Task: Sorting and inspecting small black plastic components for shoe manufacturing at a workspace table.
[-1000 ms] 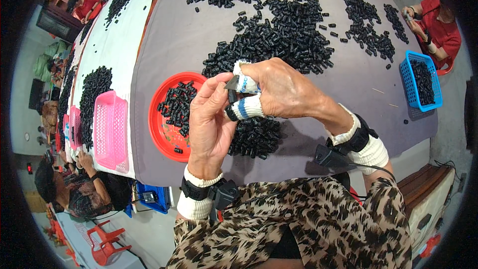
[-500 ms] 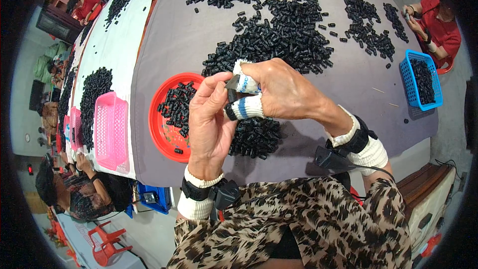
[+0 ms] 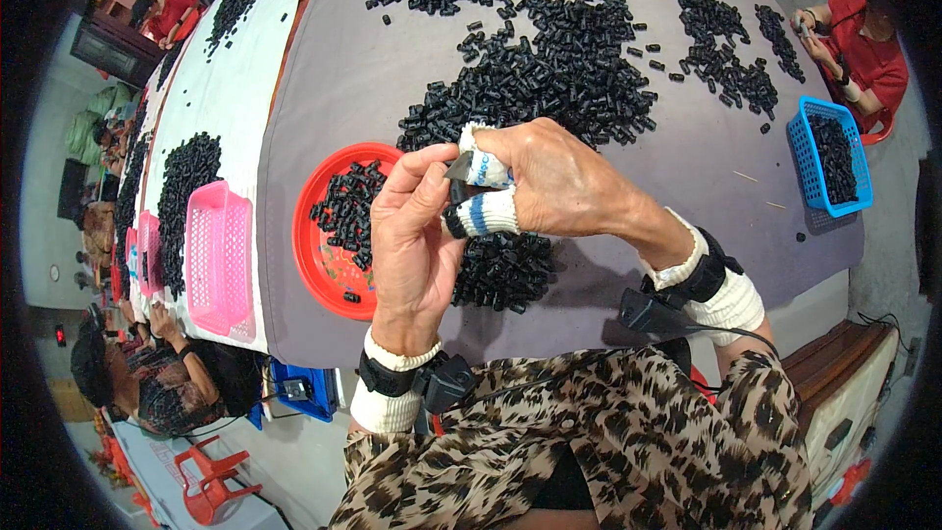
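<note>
"Where is the left hand [image 3: 417, 236] working?"

"It is hovering by the right edge of the red tray [image 3: 303, 240], its grip pinching a small black piece [image 3: 455, 193]."

"And the right hand [image 3: 564, 177]?"

"To the right of the tray, its grip, wrapped in white cloth [image 3: 497, 212], is clasping a dark pointed blade [image 3: 458, 167] just beside that piece; whether they are touching, nobody can tell."

"What is standing around the tray?"

"A pink basket [image 3: 218, 265] is standing left of it, while a black heap [image 3: 505, 270] is lying to its right on the grey tabletop [image 3: 687, 177]."
</note>
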Demonstrator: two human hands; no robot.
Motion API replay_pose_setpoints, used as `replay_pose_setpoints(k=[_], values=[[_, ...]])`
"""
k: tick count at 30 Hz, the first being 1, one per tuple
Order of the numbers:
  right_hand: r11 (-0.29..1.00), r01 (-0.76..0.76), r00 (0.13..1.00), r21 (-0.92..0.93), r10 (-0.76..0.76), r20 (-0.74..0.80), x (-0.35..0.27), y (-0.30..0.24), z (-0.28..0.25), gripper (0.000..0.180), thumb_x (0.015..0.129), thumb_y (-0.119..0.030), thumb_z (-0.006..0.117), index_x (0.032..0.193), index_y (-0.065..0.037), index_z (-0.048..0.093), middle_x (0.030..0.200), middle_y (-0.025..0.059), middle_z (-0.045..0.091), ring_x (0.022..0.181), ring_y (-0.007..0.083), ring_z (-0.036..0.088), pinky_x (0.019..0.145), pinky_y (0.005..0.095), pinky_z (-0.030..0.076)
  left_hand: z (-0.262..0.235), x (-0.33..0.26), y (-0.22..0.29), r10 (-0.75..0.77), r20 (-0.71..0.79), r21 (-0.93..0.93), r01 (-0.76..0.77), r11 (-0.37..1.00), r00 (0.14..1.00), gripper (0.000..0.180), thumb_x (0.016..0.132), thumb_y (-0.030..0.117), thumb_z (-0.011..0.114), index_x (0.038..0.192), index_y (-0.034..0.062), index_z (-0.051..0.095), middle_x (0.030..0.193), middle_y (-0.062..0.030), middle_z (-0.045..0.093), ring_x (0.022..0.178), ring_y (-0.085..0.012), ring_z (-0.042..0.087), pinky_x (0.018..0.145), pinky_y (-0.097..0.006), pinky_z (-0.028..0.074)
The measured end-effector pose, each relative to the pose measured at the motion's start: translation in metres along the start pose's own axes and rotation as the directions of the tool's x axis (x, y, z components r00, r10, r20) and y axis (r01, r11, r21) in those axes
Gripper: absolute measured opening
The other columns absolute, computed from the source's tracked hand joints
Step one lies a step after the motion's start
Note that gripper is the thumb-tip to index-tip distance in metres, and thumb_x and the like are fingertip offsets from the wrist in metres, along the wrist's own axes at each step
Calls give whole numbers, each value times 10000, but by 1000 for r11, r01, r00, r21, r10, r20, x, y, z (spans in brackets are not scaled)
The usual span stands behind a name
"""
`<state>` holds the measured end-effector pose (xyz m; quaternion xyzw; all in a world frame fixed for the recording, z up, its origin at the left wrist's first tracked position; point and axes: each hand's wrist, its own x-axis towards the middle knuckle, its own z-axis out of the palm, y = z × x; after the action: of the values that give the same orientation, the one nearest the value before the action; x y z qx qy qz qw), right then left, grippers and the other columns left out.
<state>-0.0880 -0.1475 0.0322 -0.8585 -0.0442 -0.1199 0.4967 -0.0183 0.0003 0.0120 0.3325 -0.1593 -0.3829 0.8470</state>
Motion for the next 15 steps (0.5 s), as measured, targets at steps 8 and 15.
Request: replay_pose_setpoints(k=[8,15], values=[[998,-29,998,53,32,-56,-1,-4,-2,398,671,-338,697,730,30,557,638,171,575,582,308,584,555,373,441,7,0,0,21,-26,36,-20,999,999,188,868,65,537,1040,-8,558,971,-83,610,860,-140,599,778,-283,502],[998,-42,998,48,44,-48,-2,-2,-3,396,663,-334,702,728,27,553,628,165,567,564,293,570,548,368,435,2,-1,-2,15,3,23,-15,1000,1000,234,881,81,506,1092,-21,504,1002,-102,596,927,-184,591,829,-326,492]])
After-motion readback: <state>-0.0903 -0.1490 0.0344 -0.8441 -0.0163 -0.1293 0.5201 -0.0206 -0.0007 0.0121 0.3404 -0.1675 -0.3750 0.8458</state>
